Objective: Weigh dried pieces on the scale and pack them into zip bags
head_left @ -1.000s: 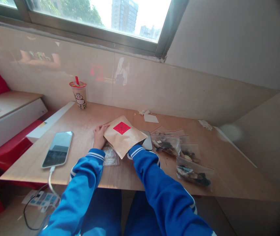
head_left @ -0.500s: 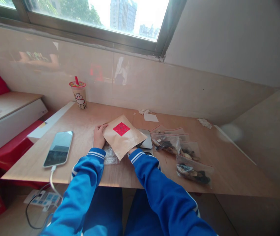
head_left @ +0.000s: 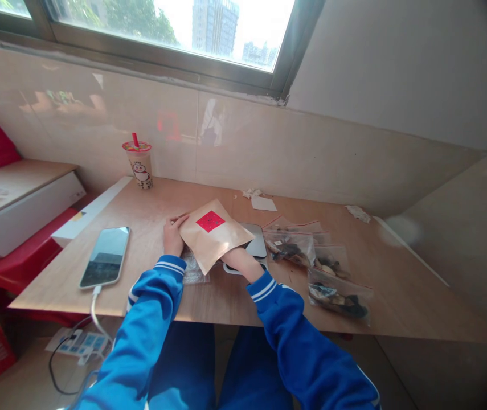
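A brown paper bag (head_left: 194,245) with a red diamond-shaped label lies tilted in front of me, its open end toward the lower right. My left hand (head_left: 174,236) grips its left edge, thumb and fingers closed on the paper. Into the opening reaches my right hand (head_left: 240,261); its fingers are hidden inside, so what they hold cannot be seen. Beneath and right of the bag, a flat device with a silver plate (head_left: 258,244) is partly covered. A clear plastic bag (head_left: 195,271) pokes out below the paper bag.
Several zip bags (head_left: 339,299) of dark and pale dried pieces lie to the right. A phone (head_left: 105,257) on a white cable is at left, and a bubble tea cup (head_left: 141,166) stands near the wall. White paper scraps (head_left: 264,203) lie at the back.
My right wrist and forearm have shifted right, showing more bare wrist at the bag's opening. The paper bag has barely moved, and my left hand keeps its hold.
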Tool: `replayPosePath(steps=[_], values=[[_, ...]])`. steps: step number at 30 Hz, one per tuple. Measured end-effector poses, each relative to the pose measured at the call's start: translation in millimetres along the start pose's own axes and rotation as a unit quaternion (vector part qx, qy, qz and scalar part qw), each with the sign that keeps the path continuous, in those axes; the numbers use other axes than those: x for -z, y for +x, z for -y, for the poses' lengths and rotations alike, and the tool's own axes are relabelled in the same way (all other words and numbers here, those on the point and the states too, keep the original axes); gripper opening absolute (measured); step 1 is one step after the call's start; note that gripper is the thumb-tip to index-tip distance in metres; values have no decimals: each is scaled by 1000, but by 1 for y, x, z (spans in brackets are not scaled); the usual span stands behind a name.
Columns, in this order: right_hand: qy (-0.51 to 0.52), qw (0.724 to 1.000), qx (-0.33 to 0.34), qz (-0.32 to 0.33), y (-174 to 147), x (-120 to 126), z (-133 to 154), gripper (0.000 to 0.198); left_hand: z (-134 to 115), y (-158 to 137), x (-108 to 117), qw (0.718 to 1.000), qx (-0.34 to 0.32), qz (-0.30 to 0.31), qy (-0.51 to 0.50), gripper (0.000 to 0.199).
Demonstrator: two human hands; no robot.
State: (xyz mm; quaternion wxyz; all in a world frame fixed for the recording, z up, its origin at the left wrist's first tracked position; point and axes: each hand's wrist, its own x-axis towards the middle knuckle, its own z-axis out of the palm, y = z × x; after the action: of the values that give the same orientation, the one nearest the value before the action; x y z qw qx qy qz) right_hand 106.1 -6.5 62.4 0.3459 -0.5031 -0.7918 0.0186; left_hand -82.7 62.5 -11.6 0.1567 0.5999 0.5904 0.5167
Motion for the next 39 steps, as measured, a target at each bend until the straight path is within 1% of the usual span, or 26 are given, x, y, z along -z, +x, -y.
replayPosePath(steps=[3,4,6,8,11,13,16,18,20,22,23,25,27,29,31,35,37,39], values=[[7,993,86,81,-10,16,-7,49,0,0,0,1000,-7,6,24,38],[1,990,105,96,-11,21,-8,52,0,0,0,999,-11,12,35,38],[-20,985,128,114,-10,30,-10,55,-1,-1,1,998,-15,24,58,40],[-49,982,133,121,-3,41,-9,55,-3,-2,2,996,-14,34,79,41],[-86,983,122,109,15,62,-2,49,-6,-3,3,993,-8,41,109,43],[-91,984,127,88,28,80,5,44,-7,-3,2,991,-5,40,124,45],[-45,990,131,32,37,103,7,37,-5,-1,2,991,-3,36,131,44],[11,994,107,-26,33,110,-2,32,-2,0,1,991,-4,34,131,42],[75,993,56,-76,22,108,-21,25,-1,0,1,991,-5,33,131,41],[133,986,-12,-95,5,95,-45,19,0,0,0,991,-5,31,134,40],[157,982,-49,-94,-4,86,-56,16,0,0,0,990,-6,30,137,40],[190,972,-113,-73,-19,65,-74,16,-1,0,0,990,-7,28,141,39],[207,965,-150,-52,-26,47,-83,18,-1,0,0,989,-8,29,142,39],[222,961,-162,-38,-26,35,-86,19,-1,0,0,989,-9,29,145,39],[241,957,-162,-28,-21,32,-86,22,-1,0,0,988,-13,30,150,40],[248,956,-158,-16,-8,40,-92,27,1,0,0,986,-18,35,161,39],[230,962,-148,-7,-4,45,-95,28,2,1,-1,986,-17,34,165,38],[204,970,-133,19,-2,47,-95,28,4,1,-2,985,-19,33,169,39]])
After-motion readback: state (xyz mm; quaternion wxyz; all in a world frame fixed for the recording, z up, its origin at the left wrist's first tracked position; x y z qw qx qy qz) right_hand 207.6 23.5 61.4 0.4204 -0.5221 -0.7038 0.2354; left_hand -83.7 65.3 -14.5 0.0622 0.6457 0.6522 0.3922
